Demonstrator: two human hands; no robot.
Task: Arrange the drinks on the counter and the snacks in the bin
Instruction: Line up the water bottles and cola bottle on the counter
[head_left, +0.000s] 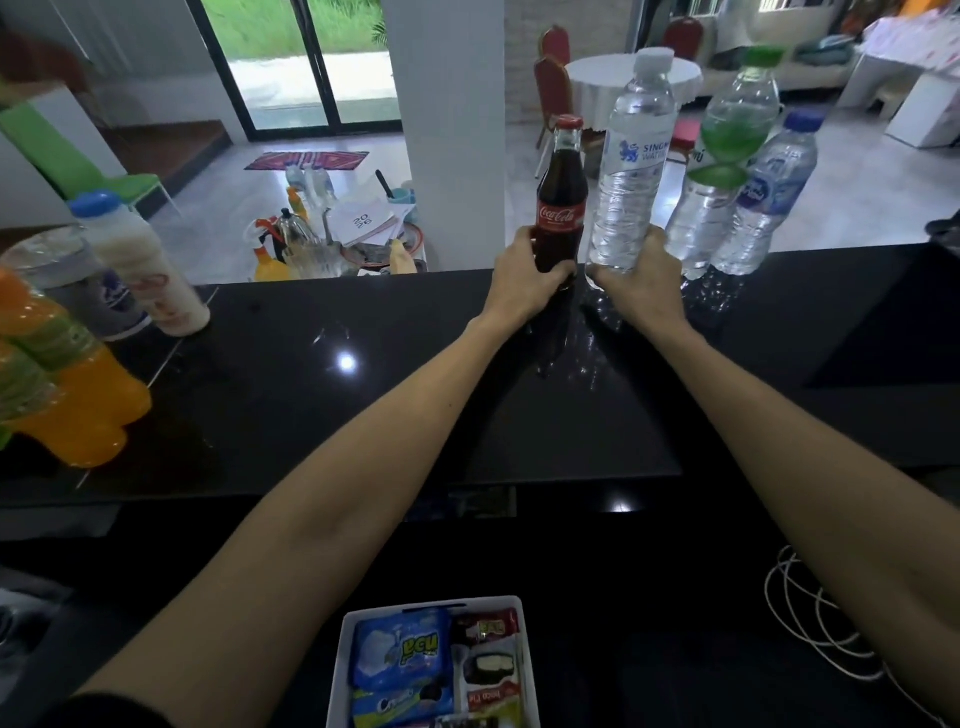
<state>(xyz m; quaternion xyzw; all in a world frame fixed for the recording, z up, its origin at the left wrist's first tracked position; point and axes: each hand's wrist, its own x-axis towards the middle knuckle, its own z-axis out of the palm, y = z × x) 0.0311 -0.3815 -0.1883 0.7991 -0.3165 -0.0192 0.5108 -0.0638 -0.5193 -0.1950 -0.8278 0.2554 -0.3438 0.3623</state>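
Glossy black counter (311, 374) across the middle, with a bright tiled room and glass doors beyond it. Far left, two orange drink bottles (78, 410) stand together at the counter's end. Just behind them are a clear bottle with a grey label (83, 291) and a milky bottle with a blue cap (140, 265).

Now the centre. The left hand (524, 280) is at the counter's far edge, fingers wrapped round the lower body of the cola bottle (562, 208), which is upright with its red cap on. Right beside it, the right hand (641, 283) has its fingers curled round the bottom of a tall water bottle (631, 176) with a white cap. The two bottles are nearly touching, and the fingers hide both bases.

Further right, a green-capped bottle (727, 150) and a blue-capped water bottle (769, 202) stand close together on the same far edge.

Down below the counter, between the forearms, the white bin (344, 660) holds the snacks. A blue packet (400, 649) lies above a cookie packet (400, 704), with smaller wrapped bars on the right. A white cable (810, 623) loops at lower right.
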